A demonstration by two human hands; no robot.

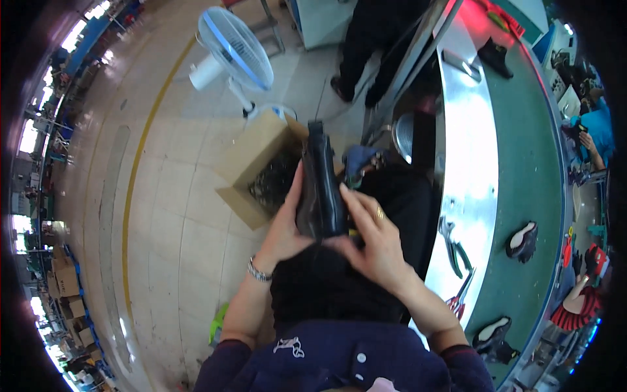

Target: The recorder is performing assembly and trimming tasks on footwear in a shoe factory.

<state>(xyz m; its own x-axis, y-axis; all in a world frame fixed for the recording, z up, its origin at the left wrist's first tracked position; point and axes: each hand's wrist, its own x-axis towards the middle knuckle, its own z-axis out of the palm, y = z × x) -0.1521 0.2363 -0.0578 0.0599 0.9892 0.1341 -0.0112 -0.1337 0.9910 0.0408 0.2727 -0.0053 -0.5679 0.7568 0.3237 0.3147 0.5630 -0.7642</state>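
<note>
Tiled floor (176,242); left hand (285,228), right hand (377,245) partly hide black boot (321,189).

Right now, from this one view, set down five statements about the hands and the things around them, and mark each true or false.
1. The left hand and the right hand are both on a dark glossy item. True.
2. The metal wristband is on the right wrist. False: it is on the left wrist.
3. An open cardboard box with dark things inside stands beyond the left hand. True.
4. The green-handled tool lies inside that box. False: it lies on the shiny metal strip to the person's right.
5. A white and blue fan stands farther off than the box. True.
</note>
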